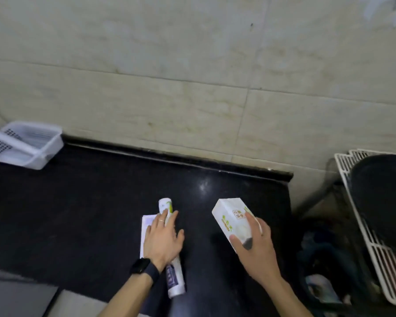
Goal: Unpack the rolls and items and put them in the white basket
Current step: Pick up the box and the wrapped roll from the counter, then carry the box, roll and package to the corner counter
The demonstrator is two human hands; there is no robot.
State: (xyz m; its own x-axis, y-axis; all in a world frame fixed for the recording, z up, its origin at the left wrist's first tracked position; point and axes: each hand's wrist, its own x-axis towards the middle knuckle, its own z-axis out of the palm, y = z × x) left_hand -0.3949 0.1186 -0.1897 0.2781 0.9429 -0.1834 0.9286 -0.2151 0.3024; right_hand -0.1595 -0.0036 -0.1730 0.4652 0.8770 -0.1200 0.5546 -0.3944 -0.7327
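Observation:
On the black countertop (pixel 89 202) my left hand (pixel 164 239) lies flat, fingers spread, over a white roll (pixel 165 205) with green print and a flat white pack (pixel 146 221) beside it. A second white roll (pixel 175 280) with a purple label pokes out below my wrist. My right hand (pixel 255 241) grips a white carton (pixel 232 217) with green and yellow print, held tilted just above the counter. The white basket (pixel 32 146) stands at the far left against the wall, well away from both hands.
A tiled wall (pixel 192 76) backs the counter. Past the counter's right edge stand a white wire rack (pixel 357 202) holding a dark round tub (pixel 384 202), and a dark bin (pixel 318 271) with rubbish on the floor.

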